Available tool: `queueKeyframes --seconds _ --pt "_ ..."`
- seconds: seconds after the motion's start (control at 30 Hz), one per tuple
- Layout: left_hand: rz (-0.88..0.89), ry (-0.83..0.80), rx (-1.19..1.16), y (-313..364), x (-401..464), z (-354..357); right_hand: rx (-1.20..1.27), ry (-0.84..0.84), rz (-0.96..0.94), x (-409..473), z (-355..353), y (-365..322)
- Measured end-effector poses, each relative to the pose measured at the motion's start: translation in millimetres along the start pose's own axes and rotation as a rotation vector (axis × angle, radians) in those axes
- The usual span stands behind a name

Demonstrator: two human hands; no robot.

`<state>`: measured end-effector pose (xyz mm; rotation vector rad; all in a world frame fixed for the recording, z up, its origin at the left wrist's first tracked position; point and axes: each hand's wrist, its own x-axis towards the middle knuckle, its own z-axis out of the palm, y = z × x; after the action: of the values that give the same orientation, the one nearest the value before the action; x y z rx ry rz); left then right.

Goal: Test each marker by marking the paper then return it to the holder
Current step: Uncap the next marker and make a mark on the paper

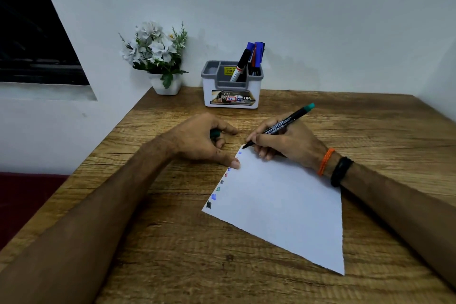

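My right hand (286, 142) grips a black marker with a green end (283, 124), its tip touching the far corner of the white paper (283, 205). Several small coloured test marks run along the paper's left edge. My left hand (199, 140) holds the green cap (215, 134) in its curled fingers, and its thumb presses the paper's edge. The white and grey holder (232, 91) stands at the back of the table with several markers (249, 60) upright in it.
A small white pot of white flowers (158, 57) stands left of the holder against the wall. The wooden table (172, 242) extends all around the paper. Its left edge runs diagonally beside my left forearm.
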<state>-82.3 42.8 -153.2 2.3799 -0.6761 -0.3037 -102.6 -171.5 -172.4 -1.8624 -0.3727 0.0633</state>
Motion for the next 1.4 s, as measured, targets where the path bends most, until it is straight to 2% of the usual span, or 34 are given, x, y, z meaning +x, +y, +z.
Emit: queueKeyframes --seconds 0.53,1.4 --pt "0.009 -0.011 0.03 2.0 -0.1 0.0 -0.017 0.031 0.06 1.8 1.5 -0.1" --pt "-0.01 -0.022 0.046 6.0 -0.5 0.0 -0.027 0.017 0.044 -3.8 1.7 -6.5"
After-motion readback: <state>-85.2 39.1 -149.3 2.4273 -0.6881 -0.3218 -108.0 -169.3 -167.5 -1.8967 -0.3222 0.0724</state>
